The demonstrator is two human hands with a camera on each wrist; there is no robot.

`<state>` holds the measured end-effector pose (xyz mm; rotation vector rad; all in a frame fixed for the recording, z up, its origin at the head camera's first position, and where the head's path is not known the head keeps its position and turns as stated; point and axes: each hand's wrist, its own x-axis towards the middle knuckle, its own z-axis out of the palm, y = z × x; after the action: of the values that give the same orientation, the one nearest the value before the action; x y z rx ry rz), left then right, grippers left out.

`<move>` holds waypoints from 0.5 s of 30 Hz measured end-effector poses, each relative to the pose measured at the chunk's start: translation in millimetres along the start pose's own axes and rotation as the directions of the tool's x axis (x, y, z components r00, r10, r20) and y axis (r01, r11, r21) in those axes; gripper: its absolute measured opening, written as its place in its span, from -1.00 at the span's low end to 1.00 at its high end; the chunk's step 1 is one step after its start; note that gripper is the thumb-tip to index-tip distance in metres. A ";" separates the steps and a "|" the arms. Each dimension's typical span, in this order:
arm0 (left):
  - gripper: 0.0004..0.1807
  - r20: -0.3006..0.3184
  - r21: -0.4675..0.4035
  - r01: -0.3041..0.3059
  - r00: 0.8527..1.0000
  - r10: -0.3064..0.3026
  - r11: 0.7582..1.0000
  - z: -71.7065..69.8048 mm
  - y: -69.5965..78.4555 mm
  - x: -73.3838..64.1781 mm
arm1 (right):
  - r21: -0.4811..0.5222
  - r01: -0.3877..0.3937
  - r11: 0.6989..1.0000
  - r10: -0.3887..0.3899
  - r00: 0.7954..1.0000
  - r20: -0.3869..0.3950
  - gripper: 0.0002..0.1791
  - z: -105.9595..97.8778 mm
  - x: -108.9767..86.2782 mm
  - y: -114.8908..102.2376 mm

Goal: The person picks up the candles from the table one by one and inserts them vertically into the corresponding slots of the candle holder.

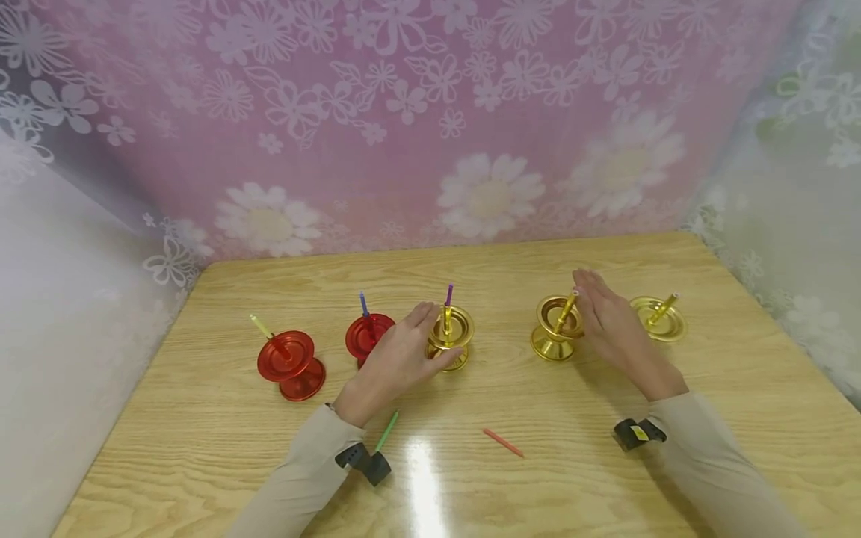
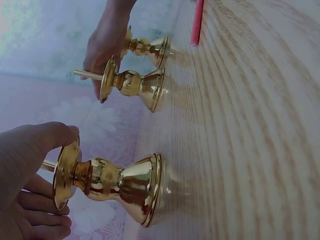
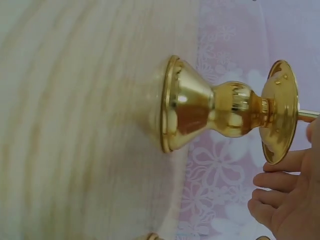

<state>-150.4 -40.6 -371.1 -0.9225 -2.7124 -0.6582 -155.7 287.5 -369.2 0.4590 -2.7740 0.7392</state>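
Your left hand point(image 1: 400, 355) is at the left gold holder point(image 1: 460, 329), your right hand point(image 1: 615, 329) at the middle gold holder point(image 1: 551, 323)

Five candle holders stand in an uneven row across a wood-grain table point(image 1: 464, 497). Your left hand spans the dish of the left gold holder, thumb along its near side, the other fingers relaxed and extended beyond its left side. The left wrist view is dim; your thumb seems to touch the rim, but its pressure is hard to judge. A purple candle point(image 1: 450, 294) rises from that holder.

Your right hand lies just right of the middle gold holder, fingers loosely extended beside its dish and upright gold tube point(image 1: 566, 311), not clenched. Just beyond that hand, to the right, is the right gold holder point(image 1: 666, 327), partly hidden.

To the left stand a red holder point(image 1: 289, 360) with a yellow candle point(image 1: 261, 326) and a second red holder point(image 1: 359, 345) with a blue candle point(image 1: 364, 303), partly covered by your left hand. Nearer you lie a green candle point(image 1: 387, 432), beside your left wrist, and a pinkish-red candle point(image 1: 503, 442), between your arms.
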 end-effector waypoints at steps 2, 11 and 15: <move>-0.27 -0.004 0.003 -0.007 1.000 0.007 1.000 -0.8 -0.1 0.0 | -0.011 -0.006 1.000 0.006 1.000 0.029 -0.41 -1.8 1.3 -0.7; -0.27 0.013 -0.003 0.002 1.000 -0.002 1.000 -2.1 0.0 -0.2 | -0.033 -0.069 0.997 0.072 0.991 0.111 -0.45 6.1 0.1 -9.3; -0.26 0.019 -0.002 0.005 1.000 -0.005 1.000 -1.5 0.1 0.2 | 0.015 -0.028 1.000 0.026 0.995 0.093 -0.46 -0.1 -6.9 -10.4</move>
<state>-150.4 -41.1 -369.6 -0.9275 -2.7325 -0.6559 -145.7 280.6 -366.5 0.4710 -2.8675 0.7657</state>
